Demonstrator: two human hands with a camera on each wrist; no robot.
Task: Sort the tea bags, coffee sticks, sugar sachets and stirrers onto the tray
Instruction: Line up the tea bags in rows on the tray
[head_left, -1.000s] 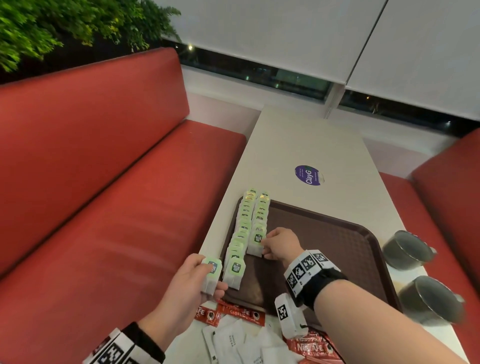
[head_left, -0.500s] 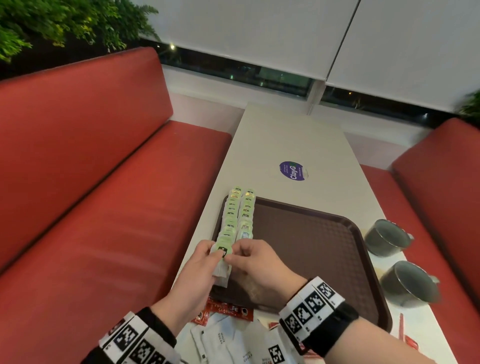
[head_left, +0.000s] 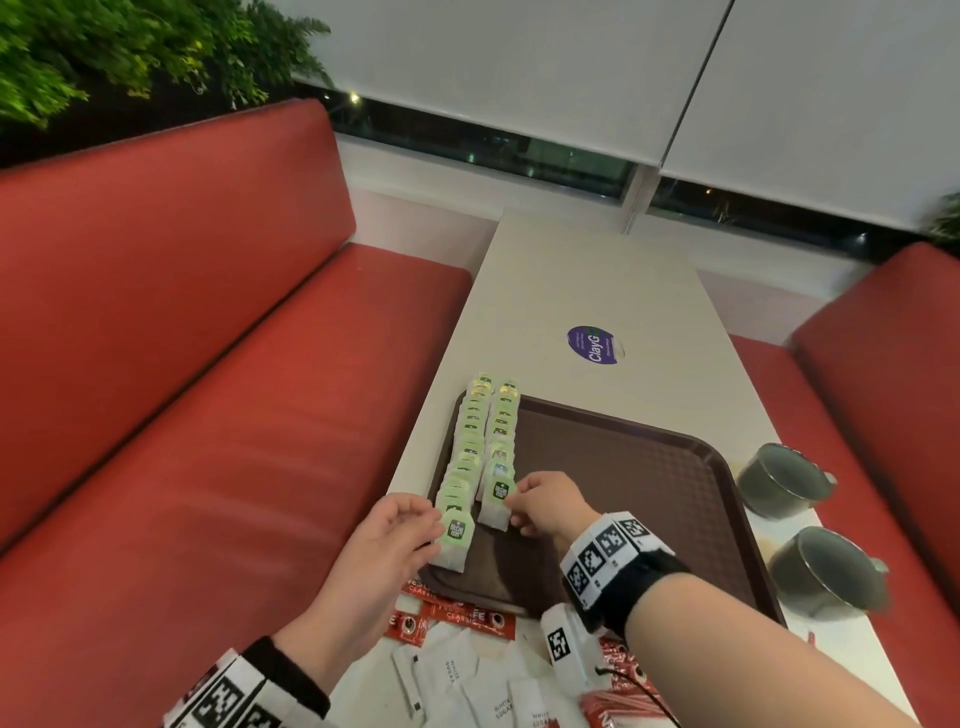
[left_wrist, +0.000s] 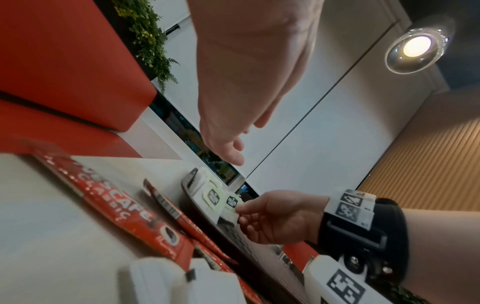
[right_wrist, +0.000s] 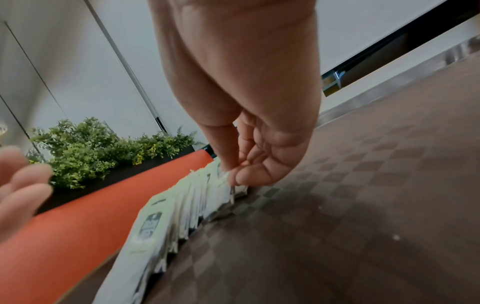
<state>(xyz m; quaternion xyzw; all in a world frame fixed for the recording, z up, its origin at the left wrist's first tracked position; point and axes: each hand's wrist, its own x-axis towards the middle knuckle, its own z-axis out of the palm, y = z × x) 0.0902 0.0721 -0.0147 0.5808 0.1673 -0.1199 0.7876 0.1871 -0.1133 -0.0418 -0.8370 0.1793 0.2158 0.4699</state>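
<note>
Two rows of tea bags (head_left: 480, 441) line the brown tray (head_left: 639, 483) at its 9 o'clock edge. The right hand (head_left: 545, 501) pinches the nearest bag of the right row (head_left: 497, 501) between thumb and fingertips. The left hand (head_left: 384, 551), fingers relaxed and extended, touches the nearest bag of the left row (head_left: 456, 538). Coffee sticks (head_left: 457, 616) and sugar sachets (head_left: 467, 680) lie on the table (head_left: 587, 280) at 6 o'clock of the tray.

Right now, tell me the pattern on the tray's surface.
The tray is brown with a checkered, basket-weave texture; the right wrist view shows it best.
</note>
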